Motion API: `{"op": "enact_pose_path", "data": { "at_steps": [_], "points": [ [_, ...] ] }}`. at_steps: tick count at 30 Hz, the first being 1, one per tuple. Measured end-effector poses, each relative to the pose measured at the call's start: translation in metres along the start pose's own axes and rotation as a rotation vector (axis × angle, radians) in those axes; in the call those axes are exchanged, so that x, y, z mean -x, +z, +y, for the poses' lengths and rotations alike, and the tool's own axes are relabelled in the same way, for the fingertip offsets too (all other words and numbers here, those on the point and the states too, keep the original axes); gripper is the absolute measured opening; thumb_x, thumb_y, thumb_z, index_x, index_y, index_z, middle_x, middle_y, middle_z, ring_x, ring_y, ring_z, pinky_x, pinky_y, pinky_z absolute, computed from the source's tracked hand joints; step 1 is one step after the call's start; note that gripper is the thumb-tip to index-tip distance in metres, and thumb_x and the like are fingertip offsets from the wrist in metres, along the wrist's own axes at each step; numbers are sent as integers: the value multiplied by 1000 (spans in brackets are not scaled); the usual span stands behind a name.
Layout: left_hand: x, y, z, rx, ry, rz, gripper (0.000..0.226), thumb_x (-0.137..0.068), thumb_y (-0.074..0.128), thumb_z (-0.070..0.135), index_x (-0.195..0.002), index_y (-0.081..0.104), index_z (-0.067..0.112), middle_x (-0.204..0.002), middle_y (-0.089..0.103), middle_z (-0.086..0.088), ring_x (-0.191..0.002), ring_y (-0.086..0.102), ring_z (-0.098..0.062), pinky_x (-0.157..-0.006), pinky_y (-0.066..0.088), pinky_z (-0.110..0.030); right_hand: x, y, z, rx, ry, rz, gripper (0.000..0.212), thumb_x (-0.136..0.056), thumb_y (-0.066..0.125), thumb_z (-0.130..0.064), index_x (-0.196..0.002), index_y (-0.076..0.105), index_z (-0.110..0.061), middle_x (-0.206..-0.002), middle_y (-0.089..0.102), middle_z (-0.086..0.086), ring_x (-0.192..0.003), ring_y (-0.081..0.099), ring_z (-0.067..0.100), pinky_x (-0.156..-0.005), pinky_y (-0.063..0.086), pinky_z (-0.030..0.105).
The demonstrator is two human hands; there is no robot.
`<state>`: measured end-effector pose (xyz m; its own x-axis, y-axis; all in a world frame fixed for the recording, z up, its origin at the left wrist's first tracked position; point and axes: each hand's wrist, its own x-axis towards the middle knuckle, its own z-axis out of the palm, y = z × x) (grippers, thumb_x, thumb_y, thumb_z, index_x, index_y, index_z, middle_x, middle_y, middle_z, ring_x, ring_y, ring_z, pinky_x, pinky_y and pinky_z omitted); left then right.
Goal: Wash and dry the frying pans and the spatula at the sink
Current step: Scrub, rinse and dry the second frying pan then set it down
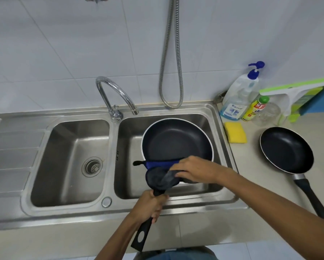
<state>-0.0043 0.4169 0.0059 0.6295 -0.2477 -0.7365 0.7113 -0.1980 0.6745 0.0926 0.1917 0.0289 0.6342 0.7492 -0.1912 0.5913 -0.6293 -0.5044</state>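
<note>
White-tiled wall; steel double sink (63, 212). Large frying pan (178, 143) over the right basin, handle (141, 237) pointing at the person. Left hand (150, 207) grips the handle; right hand (195, 170) holds a blue-grey cloth (157, 179) against the pan's near rim (smaller frying pan (287, 149) waits at the table's right edge).

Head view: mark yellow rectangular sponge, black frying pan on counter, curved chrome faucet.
yellow rectangular sponge (235, 132), head view, top face centre
black frying pan on counter (286, 150), head view, cooking surface centre
curved chrome faucet (116, 115), head view, base
</note>
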Motion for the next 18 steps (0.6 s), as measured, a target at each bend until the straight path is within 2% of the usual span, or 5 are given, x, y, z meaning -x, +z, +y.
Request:
{"op": "enact_pose_path", "data": {
  "at_steps": [4,10,14,16,18],
  "points": [
    [-10,2,-4,62,-8,36,41,-99,62,14,-64,41,18,-49,32,0,-36,28,-14,-36,30,-22,73,-19,38,37,253,156,30,-104,52,-30,-132,62,-23,-117,71,1,-103,66,20,-93,49,29],
    [-24,5,-6,146,-37,59,31,-100,61,11,-74,44,13,-49,33,1,-34,28,-11,-34,30,-21,172,-28,71,59,569,504,25,-96,65,-13,-121,68,-15,-106,76,3,-93,71,24,-80,53,35],
    [-26,14,-5,140,-32,47,32,-100,61,13,-74,43,13,-50,31,0,-36,27,-12,-34,30,-21,205,2,79,54,843,536,17,-95,66,-14,-113,68,-15,-94,74,9,-85,69,34,-70,48,34],
    [-27,17,-3,129,-23,45,36,-100,61,14,-69,42,15,-50,31,0,-36,27,-12,-35,31,-22,207,26,82,2,941,485,26,-97,63,-22,-122,66,-15,-110,72,15,-100,68,39,-78,50,40],
    [-28,22,0,113,-15,47,39,-100,61,15,-66,41,15,-49,31,0,-36,28,-13,-35,31,-22,202,63,80,-97,1024,327,53,-102,47,-44,-150,45,-23,-150,48,19,-137,46,40,-105,43,46]
  ]
}}
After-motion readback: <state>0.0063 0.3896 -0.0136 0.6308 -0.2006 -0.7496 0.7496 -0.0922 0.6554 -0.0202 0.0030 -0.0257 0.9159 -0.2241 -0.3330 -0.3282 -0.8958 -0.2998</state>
